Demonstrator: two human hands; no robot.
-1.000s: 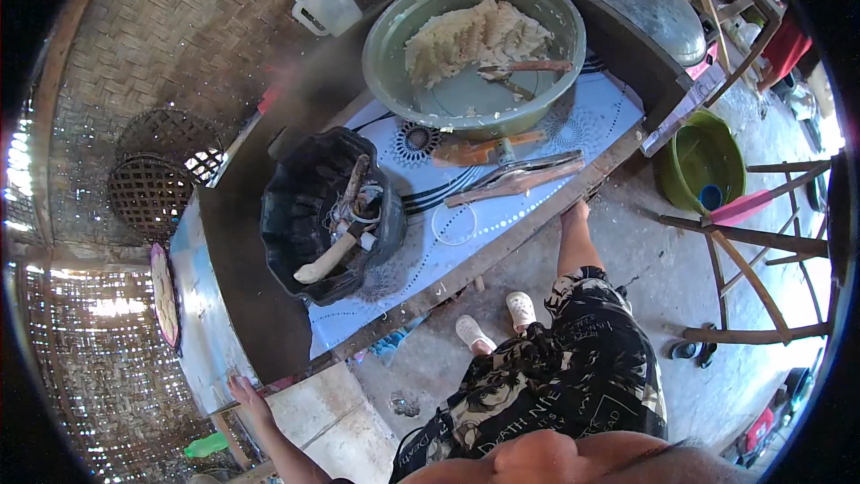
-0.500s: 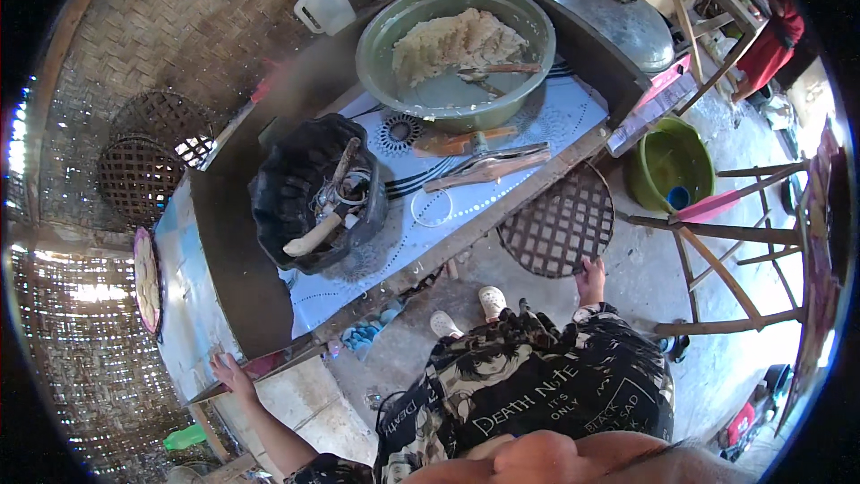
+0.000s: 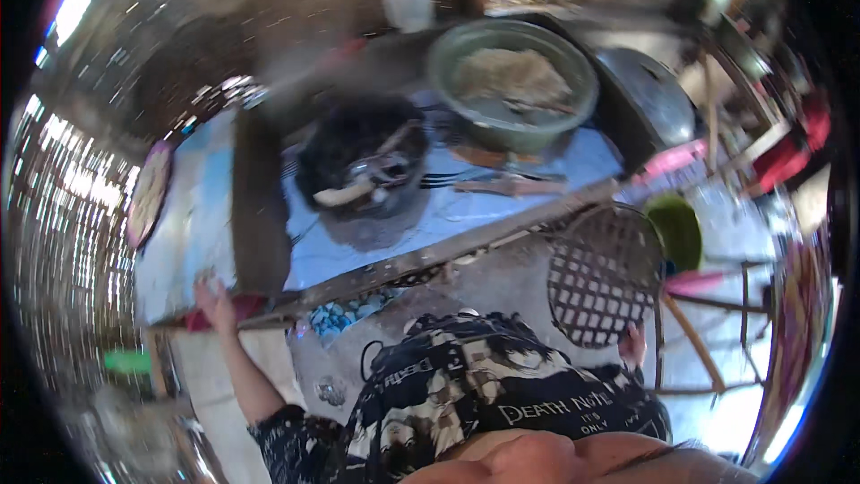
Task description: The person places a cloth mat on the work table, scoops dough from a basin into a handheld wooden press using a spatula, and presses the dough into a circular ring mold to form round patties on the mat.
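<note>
My right hand [image 3: 633, 347] grips the rim of a round, dark open-weave bamboo tray [image 3: 598, 294], which hangs beside me off the table's front edge. My left hand [image 3: 215, 303] lies with fingers apart at the front edge of a white and light-blue surface [image 3: 184, 215]; motion blurs it somewhat. In front of me, a black tub [image 3: 333, 231] holds a wooden-handled tool [image 3: 345, 194] and other items too blurred to name. Behind it to the right, a large green basin [image 3: 506, 136] contains a pale, crumbly mass [image 3: 515, 74].
A wooden-edged table [image 3: 403, 237] with a blue-white cover carries the tubs and some wooden pieces [image 3: 511, 185]. A domed metal lid [image 3: 647, 90] leans at the right, above a green bucket [image 3: 674, 231] and a wooden stool frame [image 3: 694, 345]. A white jug [image 3: 409, 5] stands behind.
The whole view has swung and blurred. My right hand has carried the woven tray rightward, away from the table. My left hand has shifted slightly onto the white-blue surface's edge.
</note>
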